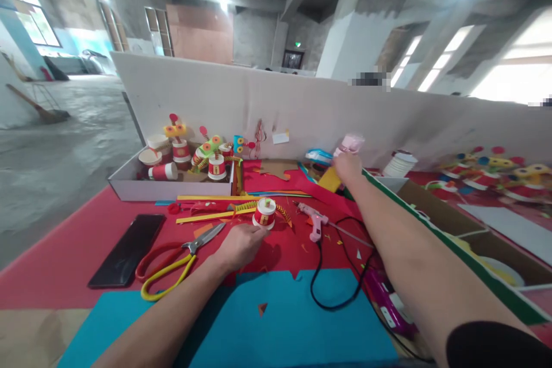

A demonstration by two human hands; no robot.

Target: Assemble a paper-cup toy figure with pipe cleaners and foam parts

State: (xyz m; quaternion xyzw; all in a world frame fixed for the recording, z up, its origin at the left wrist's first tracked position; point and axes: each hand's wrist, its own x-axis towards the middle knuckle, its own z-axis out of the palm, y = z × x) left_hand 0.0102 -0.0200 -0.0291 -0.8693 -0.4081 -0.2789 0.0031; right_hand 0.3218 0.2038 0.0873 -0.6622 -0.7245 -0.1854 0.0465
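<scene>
Left hand: left hand low at the middle of the worktop, back upward; fingers pinching the lower rim of the paper cup.
Paper cup: red and white, base up, just beyond the blue sheet; small green bit on top; a folded paper spring runs out to its left, a second striped spring to its right.
Right hand: right hand stretched far forward to the white partition, at a pink, see-through item; cannot tell whether the fingers are closed on it, as the back of the hand hides them.
Near right hand: yellow piece just beside the wrist; blue-and-white packet to the left.
Glue gun: pink, lying right of the cup, nozzle toward it; black cable looped over the blue sheet.
Scissors: one red handle, one yellow; blades partly crossing an orange scrap, left of the left hand.
Phone: black, flat, left of the scissors.
Strips: yellow, lying behind the scissors.
Left box: white, holding cup figures and loose cups.
Far right: more cup figures, red bases, near the partition.
</scene>
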